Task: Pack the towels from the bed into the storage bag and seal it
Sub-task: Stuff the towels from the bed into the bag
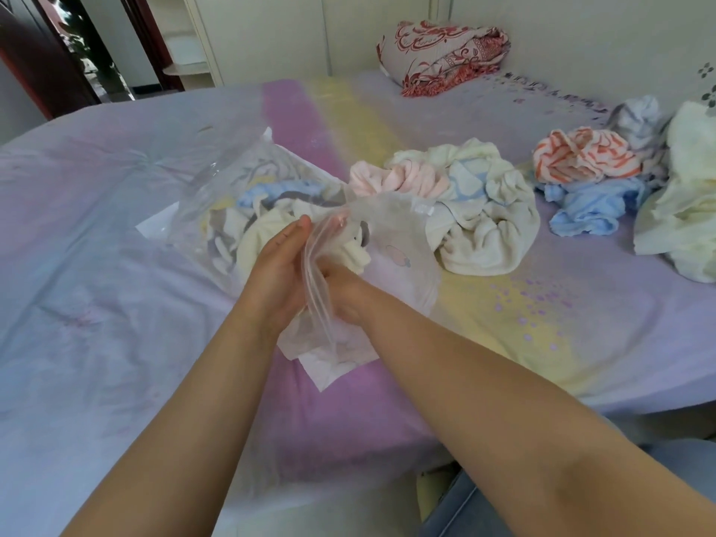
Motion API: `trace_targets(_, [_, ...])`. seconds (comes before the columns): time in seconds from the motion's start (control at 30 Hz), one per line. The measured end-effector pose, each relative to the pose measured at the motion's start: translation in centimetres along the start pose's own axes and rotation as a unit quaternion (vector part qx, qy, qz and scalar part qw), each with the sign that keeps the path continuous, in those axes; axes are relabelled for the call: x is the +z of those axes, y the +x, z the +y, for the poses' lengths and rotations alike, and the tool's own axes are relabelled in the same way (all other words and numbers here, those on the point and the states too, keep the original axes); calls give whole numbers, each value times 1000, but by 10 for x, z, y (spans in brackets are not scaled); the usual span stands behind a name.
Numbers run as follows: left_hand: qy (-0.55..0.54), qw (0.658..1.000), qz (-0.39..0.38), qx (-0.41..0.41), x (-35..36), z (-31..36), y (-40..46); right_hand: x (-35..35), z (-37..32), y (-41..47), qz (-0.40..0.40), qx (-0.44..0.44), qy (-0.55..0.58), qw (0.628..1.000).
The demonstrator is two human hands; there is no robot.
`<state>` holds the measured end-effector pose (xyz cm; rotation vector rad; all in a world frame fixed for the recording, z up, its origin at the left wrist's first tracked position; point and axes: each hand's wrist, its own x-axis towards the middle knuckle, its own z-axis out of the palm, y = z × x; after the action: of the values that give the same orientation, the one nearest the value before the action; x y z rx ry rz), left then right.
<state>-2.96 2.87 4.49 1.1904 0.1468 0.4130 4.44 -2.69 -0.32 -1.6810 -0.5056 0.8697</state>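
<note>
My left hand pinches storage bag mouth at frame centre; right hand inside mouth, grip not discernible. Loose towels lie right of mouth, nearer right hand. Judgement: right hand fetches next.

The right hand is veiled behind the cloudy plastic of the storage bag, so its fingers cannot be made out and their grip cannot be told, while the left hand covers the cream towel just behind it. The towels already inside the bag are blurred by the film, too tangled to count. At the right edge the large cream towel is cut off, and the bed runs out of the picture.
</note>
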Motion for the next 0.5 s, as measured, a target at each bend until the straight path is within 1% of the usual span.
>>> trace_targets(0.03, [-6,1000,-7,-2,-5,2,1,-2,-2,-3,-26,3,48,999])
trace_targets(0.07, [-13,1000,-15,-2,-9,5,3,-5,-3,-7,-43,4,60,997])
trace_targets(0.1, [-21,1000,-20,0,-14,7,6,-10,-5,-13,-47,5,43,998])
trace_targets(0.13, [-27,999,-23,3,-17,8,9,-17,-5,-21,-39,4,-4,999])
trace_targets(0.17, [-27,999,-24,6,-19,8,12,-24,-4,-30,-22,-12,-81,996])
trace_targets(0.2, [-21,999,-26,7,-20,7,15,-33,-2,-39,14,-48,-166,985])
trace_targets(0.23, [-11,999,-31,7,-18,6,16,-41,2,-48,77,-96,-235,964])
trace_targets(0.27, [0,999,-39,9,-15,4,17,-51,8,-56,174,-147,-272,935])
trace_targets(0.33, [29,998,-47,22,-9,0,16,-78,20,-68,383,-223,-248,861])
trace_targets(0.37, [52,997,-41,29,-6,-2,16,-94,27,-69,454,-239,-220,830])
trace_targets(0.4, [75,996,-31,36,-3,-4,15,-113,34,-68,494,-233,-211,811])
trace_targets(0.43, [92,995,-22,41,-2,-5,16,-133,40,-64,505,-199,-250,802])
trace_targets(0.47, [100,994,-16,43,-2,-7,16,-150,47,-60,485,-127,-332,799])
trace_targets(0.5, [100,994,-12,44,-2,-9,16,-165,55,-55,442,-32,-410,797])
